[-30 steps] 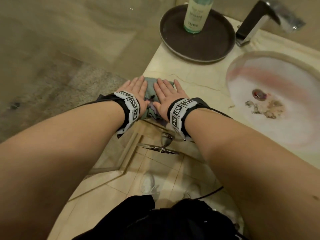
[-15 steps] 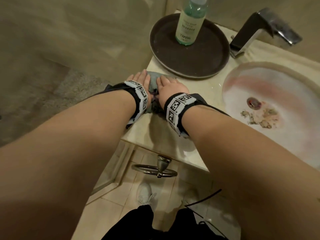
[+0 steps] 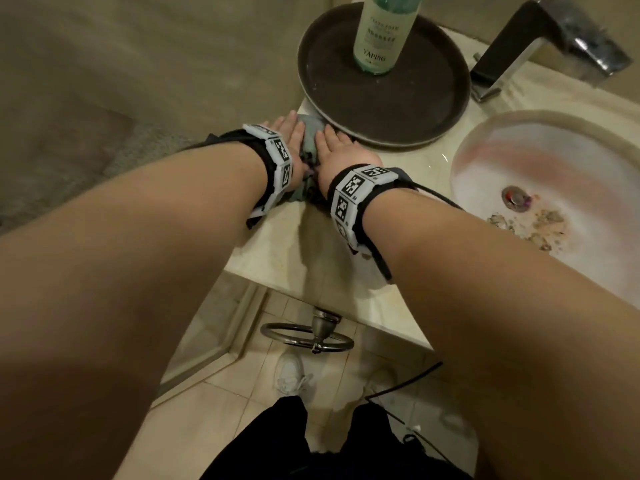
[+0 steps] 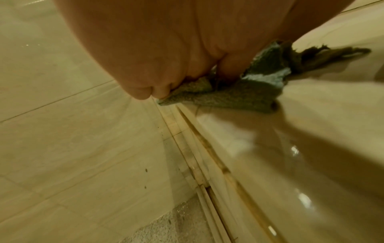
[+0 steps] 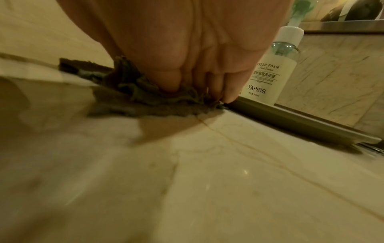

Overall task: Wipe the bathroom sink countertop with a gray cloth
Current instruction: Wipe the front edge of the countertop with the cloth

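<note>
A crumpled gray cloth [image 3: 309, 134] lies on the beige marble countertop [image 3: 298, 244], at its left side by the wall. My left hand [image 3: 289, 133] and right hand [image 3: 341, 150] lie side by side on it, fingers straight, pressing it down. The cloth's far end touches the rim of the dark round tray [image 3: 381, 109]. In the left wrist view the cloth [image 4: 239, 93] bunches under my left hand [image 4: 155, 49] along the counter's left edge. In the right wrist view my right hand [image 5: 197, 49] presses the cloth [image 5: 145, 102] right against the tray's rim [image 5: 290, 121].
A green soap bottle [image 3: 381, 32] stands on the tray. A metal faucet [image 3: 519, 43] sits at the back right above the white basin [image 3: 554, 161], which holds debris [image 3: 533, 226] near the drain. A towel ring [image 3: 308, 336] hangs under the counter's front edge.
Both hands have pushed the cloth away from the counter's front edge, back toward the tray, until it meets the tray's rim.
</note>
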Demonstrator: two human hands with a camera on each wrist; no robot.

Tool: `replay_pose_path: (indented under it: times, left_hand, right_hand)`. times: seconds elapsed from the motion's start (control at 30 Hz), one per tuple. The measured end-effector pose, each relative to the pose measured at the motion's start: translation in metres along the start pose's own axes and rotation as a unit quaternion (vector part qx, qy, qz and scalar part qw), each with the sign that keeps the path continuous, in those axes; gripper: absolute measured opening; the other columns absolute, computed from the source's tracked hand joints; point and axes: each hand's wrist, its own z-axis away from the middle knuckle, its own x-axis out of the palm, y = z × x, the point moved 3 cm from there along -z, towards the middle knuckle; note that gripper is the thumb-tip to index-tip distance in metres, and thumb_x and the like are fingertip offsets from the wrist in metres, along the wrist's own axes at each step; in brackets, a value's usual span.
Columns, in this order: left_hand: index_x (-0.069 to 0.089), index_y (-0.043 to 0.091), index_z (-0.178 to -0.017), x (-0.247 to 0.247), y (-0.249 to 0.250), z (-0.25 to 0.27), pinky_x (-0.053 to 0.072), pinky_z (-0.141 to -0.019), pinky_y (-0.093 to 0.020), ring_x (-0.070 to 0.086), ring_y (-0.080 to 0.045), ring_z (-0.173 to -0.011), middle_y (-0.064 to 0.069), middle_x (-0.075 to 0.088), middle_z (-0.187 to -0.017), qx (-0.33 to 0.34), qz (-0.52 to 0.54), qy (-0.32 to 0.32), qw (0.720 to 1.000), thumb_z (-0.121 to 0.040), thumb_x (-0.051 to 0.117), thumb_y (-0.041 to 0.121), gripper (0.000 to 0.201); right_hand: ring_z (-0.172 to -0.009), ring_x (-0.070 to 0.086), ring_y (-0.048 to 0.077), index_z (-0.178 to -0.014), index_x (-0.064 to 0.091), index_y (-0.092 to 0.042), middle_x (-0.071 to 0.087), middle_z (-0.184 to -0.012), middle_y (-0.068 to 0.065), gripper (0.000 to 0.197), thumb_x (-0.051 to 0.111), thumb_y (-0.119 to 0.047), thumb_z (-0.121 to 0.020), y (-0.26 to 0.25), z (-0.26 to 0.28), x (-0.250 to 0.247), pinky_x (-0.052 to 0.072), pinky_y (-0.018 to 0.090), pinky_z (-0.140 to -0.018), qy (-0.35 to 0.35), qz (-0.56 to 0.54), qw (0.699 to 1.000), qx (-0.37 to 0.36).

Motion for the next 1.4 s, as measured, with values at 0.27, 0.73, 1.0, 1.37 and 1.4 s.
replay_pose_path:
  times: [0.27, 0.73, 1.0, 1.37, 1.4]
  left_hand:
    - [-0.008, 0.006, -0.151, 0.023, -0.005, 0.034, -0.001, -0.119, -0.033, -0.003, -0.023, -0.148, -0.011, -0.013, -0.159, -0.004, 0.008, 0.026, 1.000, -0.099, 0.028, 0.042, 0.072]
    - [-0.010, 0.006, -0.150, 0.070, -0.003, 0.124, -0.003, -0.119, -0.033, -0.007, -0.023, -0.148, -0.011, -0.017, -0.158, -0.022, -0.032, 0.005, 0.999, -0.100, 0.022, 0.043, 0.070]
    - [-0.010, 0.005, -0.150, 0.071, 0.021, 0.136, -0.004, -0.119, -0.033, -0.011, -0.022, -0.148, -0.011, -0.017, -0.158, -0.006, -0.062, 0.004, 0.998, -0.101, 0.019, 0.041, 0.068]
    - [-0.013, 0.006, -0.149, 0.063, 0.109, 0.133, -0.003, -0.119, -0.035, -0.011, -0.024, -0.148, -0.011, -0.018, -0.158, 0.085, -0.093, 0.016, 0.992, -0.100, 0.018, 0.043, 0.070]
    - [-0.013, 0.006, -0.150, 0.062, 0.118, 0.133, -0.003, -0.119, -0.035, -0.011, -0.024, -0.148, -0.011, -0.018, -0.158, 0.095, -0.096, 0.019, 0.991, -0.100, 0.018, 0.043, 0.070]
  right_hand:
    - [-0.149, -0.005, 0.023, -0.151, -0.009, -0.010, -0.012, -0.160, 0.007, 0.067, 0.023, -0.039, -0.101, -0.009, 0.016, 0.014, 0.002, 0.035, -0.120, -0.003, 0.048, 0.998, -0.044]
    - [-0.149, -0.007, 0.018, -0.152, -0.008, -0.014, -0.014, -0.160, 0.002, 0.068, 0.020, -0.046, -0.099, -0.043, 0.085, 0.066, -0.001, 0.032, -0.120, 0.037, 0.036, 0.994, -0.098]
    - [-0.149, -0.005, 0.018, -0.152, -0.007, -0.014, -0.011, -0.161, 0.002, 0.065, 0.019, -0.042, -0.100, -0.031, 0.109, 0.085, 0.000, 0.032, -0.120, 0.049, 0.038, 0.995, -0.079]
    - [-0.149, -0.005, 0.017, -0.152, -0.008, -0.014, -0.012, -0.160, 0.002, 0.063, 0.017, -0.041, -0.101, 0.046, 0.153, 0.119, -0.001, 0.032, -0.120, 0.048, 0.017, 0.999, -0.008]
    - [-0.149, -0.005, 0.017, -0.152, -0.008, -0.014, -0.012, -0.160, 0.002, 0.063, 0.016, -0.041, -0.101, 0.053, 0.157, 0.122, -0.001, 0.032, -0.120, 0.042, 0.016, 0.999, 0.000]
